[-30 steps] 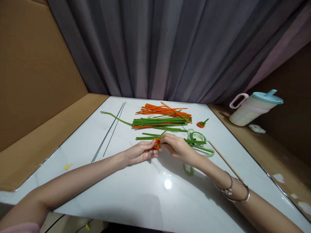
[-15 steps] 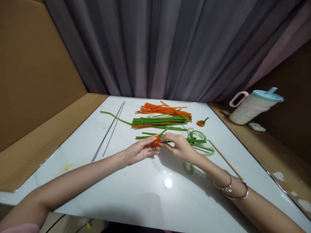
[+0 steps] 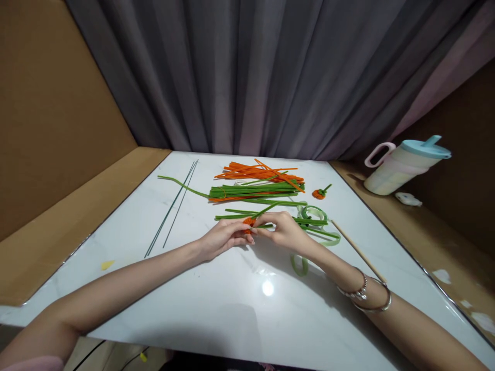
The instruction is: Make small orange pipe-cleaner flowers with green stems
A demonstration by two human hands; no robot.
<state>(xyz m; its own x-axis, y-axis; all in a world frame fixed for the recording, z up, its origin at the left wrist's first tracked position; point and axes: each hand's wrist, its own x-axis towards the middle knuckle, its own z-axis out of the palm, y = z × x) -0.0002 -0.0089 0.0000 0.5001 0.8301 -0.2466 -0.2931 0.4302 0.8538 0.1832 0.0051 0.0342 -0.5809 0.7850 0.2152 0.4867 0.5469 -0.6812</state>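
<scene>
From the head camera, the left hand [image 3: 224, 238] and right hand [image 3: 284, 230] meet fingertip to fingertip, both pinched on a small orange bud [image 3: 249, 222] with a green stem [image 3: 266, 209] rising away from them. Just beyond the hands lie a bundle of green and orange sticks [image 3: 257, 185]; a finished orange bud [image 3: 319, 193] sits beyond the right hand. Green tape [image 3: 315, 214] curls beside the right hand. A jug [image 3: 402, 166] stands far right; no writing is readable.
</scene>
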